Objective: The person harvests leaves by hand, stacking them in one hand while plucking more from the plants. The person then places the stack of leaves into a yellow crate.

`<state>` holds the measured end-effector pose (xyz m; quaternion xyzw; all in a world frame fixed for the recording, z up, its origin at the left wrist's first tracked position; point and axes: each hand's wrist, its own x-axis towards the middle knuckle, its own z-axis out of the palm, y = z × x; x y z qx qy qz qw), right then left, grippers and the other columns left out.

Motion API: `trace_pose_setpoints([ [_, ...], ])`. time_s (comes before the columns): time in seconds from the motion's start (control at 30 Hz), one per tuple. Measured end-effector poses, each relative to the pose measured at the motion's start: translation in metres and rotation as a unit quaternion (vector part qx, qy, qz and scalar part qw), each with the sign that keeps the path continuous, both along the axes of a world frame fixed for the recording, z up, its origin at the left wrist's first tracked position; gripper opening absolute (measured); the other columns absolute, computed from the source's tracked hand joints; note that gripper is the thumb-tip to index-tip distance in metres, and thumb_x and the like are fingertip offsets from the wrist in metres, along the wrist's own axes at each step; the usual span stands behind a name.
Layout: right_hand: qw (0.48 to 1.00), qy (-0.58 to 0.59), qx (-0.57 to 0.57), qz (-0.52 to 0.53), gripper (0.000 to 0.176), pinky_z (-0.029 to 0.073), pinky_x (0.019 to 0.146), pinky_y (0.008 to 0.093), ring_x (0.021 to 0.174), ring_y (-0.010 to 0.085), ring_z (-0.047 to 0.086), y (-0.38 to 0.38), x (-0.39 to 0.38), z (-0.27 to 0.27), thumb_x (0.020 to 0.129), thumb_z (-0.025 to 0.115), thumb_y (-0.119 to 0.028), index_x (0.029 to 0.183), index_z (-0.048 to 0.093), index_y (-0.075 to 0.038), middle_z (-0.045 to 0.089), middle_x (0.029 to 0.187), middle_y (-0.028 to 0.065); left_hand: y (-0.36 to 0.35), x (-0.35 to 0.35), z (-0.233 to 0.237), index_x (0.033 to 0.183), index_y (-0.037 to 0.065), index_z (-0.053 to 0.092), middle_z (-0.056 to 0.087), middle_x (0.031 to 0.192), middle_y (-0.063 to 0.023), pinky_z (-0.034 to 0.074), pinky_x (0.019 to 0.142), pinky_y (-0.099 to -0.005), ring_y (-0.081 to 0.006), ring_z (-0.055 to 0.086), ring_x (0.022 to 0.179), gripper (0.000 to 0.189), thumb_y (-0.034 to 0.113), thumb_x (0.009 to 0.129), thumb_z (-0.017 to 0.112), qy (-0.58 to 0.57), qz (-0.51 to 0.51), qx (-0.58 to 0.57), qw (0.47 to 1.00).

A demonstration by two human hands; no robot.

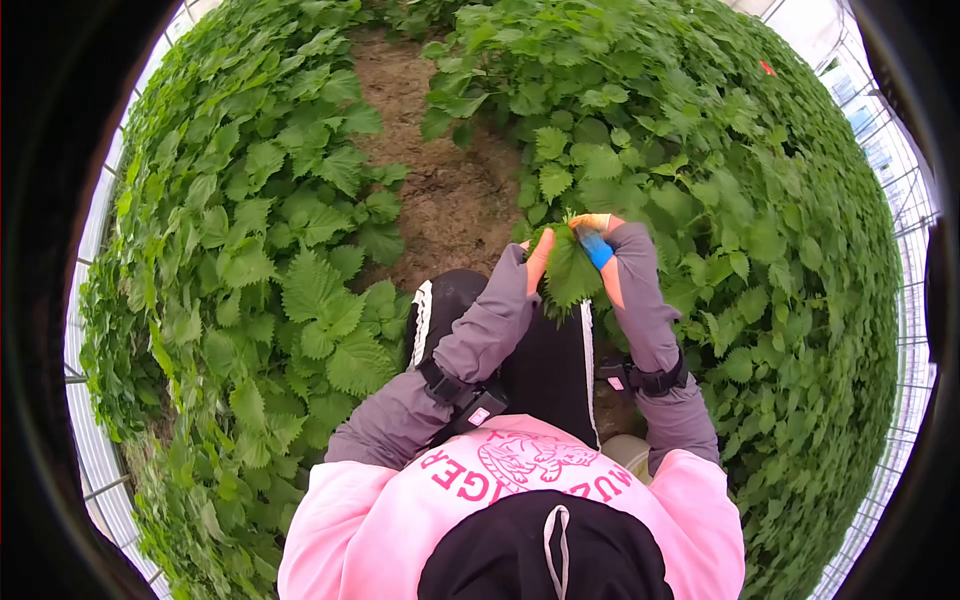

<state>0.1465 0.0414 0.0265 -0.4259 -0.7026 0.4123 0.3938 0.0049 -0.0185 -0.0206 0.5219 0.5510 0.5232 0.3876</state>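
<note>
Green toothed leaves (570, 273) hang in a small bunch between my two hands, above my knees. My left hand (539, 262) holds the bunch from its left side, thumb up along the leaves. On the other side my right hand (596, 238), with blue and orange coverings on its fingers, is closed at the top of the bunch where the stems stick up. Its fingertips are partly hidden. Grey sleeves cover both forearms, each with a black strap and small device.
Dense leafy plants (310, 290) stand on the left and more plants (760, 230) on the right. A brown soil path (440, 190) runs between them. A pale container (628, 452) shows partly beside my right hip. A small red thing (767, 68) lies among the far right leaves.
</note>
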Motion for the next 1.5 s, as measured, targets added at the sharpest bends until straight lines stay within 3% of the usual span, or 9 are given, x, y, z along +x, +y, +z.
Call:
trace_pose_setpoints([
  [0.03,1.0,-0.001,0.001,-0.005,0.014,0.042,0.066,0.0253,0.071,0.0135,0.054,0.001,0.001,-0.004,0.081,0.057,-0.01,0.092,0.062,-0.002,0.06,0.08,0.0083,0.001,0.0,-0.001,0.095,0.002,0.051,0.052,0.077,0.0014,0.042,0.063,-0.0237,-0.0065,0.048,0.071,0.026,0.025,0.086,0.056,-0.001,-0.005,0.001,1.0],
  [0.1,0.993,-0.095,0.047,-0.044,0.014,0.042,0.065,0.0269,0.07,0.0186,0.055,0.006,0.003,-0.013,0.08,0.058,-0.01,0.092,0.062,-0.003,0.059,0.079,0.0127,0.007,0.004,-0.007,0.108,0.002,0.049,0.056,0.096,-0.0042,0.045,0.075,-0.0281,-0.0143,0.055,0.084,0.025,0.015,0.087,0.052,-0.586,-0.125,-0.136,0.789],
  [0.23,0.991,-0.112,0.073,0.011,0.018,0.042,0.058,0.0277,0.063,0.0197,0.054,0.007,0.006,-0.011,0.078,0.056,-0.004,0.094,0.062,-0.005,0.06,0.076,0.0129,0.01,0.01,0.002,0.106,0.003,0.053,0.059,0.093,-0.0018,0.045,0.072,-0.0258,-0.0108,0.056,0.08,0.027,0.019,0.085,0.056,-0.355,-0.155,-0.076,0.919],
  [0.3,0.986,0.027,-0.162,-0.03,0.017,0.037,0.049,0.022,0.055,0.0115,0.05,0.014,0.019,0.005,0.081,0.051,-0.005,0.093,0.063,-0.007,0.059,0.074,0.0083,0.022,0.007,-0.026,0.102,0.002,0.056,0.061,0.09,-0.0019,0.044,0.067,-0.0245,-0.0073,0.052,0.075,0.024,0.018,0.084,0.056,-0.324,-0.144,-0.05,0.934],
  [0.37,0.943,0.251,-0.158,-0.149,0.017,0.034,0.044,0.0165,0.052,0.0049,0.044,0.042,0.048,0.014,0.084,0.046,-0.006,0.091,0.061,-0.002,0.053,0.066,0.0008,0.024,0.0,-0.028,0.099,0.001,0.056,0.062,0.086,-0.0021,0.044,0.068,-0.0257,-0.0078,0.052,0.075,0.022,0.016,0.083,0.055,-0.172,-0.107,-0.054,0.978],
  [0.47,0.957,0.06,0.078,-0.274,0.021,0.037,0.048,0.0195,0.053,0.0058,0.045,0.096,0.102,-0.007,0.083,0.042,-0.002,0.097,0.057,-0.005,0.054,0.073,0.0012,0.034,-0.005,-0.046,0.098,0.0,0.056,0.062,0.084,-0.0024,0.043,0.068,-0.0263,-0.0077,0.052,0.074,0.022,0.016,0.082,0.056,-0.146,-0.12,-0.02,0.982],
  [0.77,0.976,-0.146,0.071,-0.145,0.028,0.041,0.05,0.0269,0.058,0.0154,0.057,0.137,0.125,-0.05,0.073,0.044,0.008,0.096,0.057,-0.002,0.06,0.08,0.0123,0.033,0.005,-0.042,0.097,0.002,0.057,0.06,0.085,0.0002,0.044,0.067,-0.0261,-0.007,0.051,0.075,0.021,0.017,0.083,0.057,-0.19,-0.113,-0.04,0.974],
  [0.97,0.882,-0.409,0.13,-0.193,0.025,0.043,0.059,0.0347,0.066,0.0316,0.058,0.122,0.121,-0.057,0.067,0.053,0.001,0.091,0.062,-0.004,0.06,0.074,0.0163,0.042,-0.007,-0.05,0.094,-0.001,0.057,0.061,0.083,0.0004,0.043,0.066,-0.0249,-0.0059,0.049,0.074,0.022,0.017,0.081,0.059,-0.098,-0.106,-0.059,0.988],
  [1.5,0.904,-0.404,0.063,-0.124,0.024,0.041,0.065,0.0325,0.069,0.0235,0.056,0.138,0.136,-0.085,0.076,0.053,-0.017,0.091,0.059,0.001,0.061,0.08,0.0151,0.035,-0.003,-0.049,0.096,0.001,0.056,0.06,0.082,-0.0023,0.044,0.064,-0.0274,-0.0073,0.05,0.072,0.022,0.018,0.083,0.055,-0.105,-0.077,-0.033,0.991],
])
